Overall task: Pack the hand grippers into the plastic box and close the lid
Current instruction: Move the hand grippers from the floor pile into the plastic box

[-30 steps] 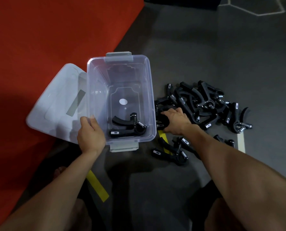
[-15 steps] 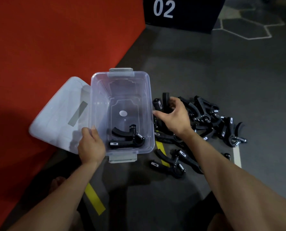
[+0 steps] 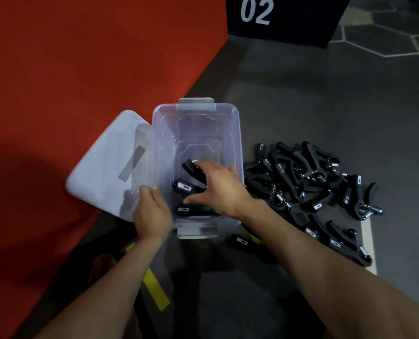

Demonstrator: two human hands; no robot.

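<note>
- A red mat point(image 3: 69, 81) covers the left of the floor; grey flooring point(image 3: 326, 106) lies to the right, with a black block point(image 3: 301, 18) at the far end marked "02" in white.
- The clear plastic box point(image 3: 237, 143) stands open on the grey floor at the mat's edge, a grey latch at each short end.
- Its lid point(image 3: 105, 172) lies off, just left of the box, with a grey label whose writing I cannot read.
- A pile of black hand grippers point(image 3: 308, 177) sits right of the box; small white tags, unreadable.
- Right hand point(image 3: 220, 187) reaches into the box, fingers curled around a black hand gripper point(image 3: 191, 170); another gripper point(image 3: 186, 210) lies on the box bottom.
- Left hand point(image 3: 152, 214) grips the box's near-left corner.
</note>
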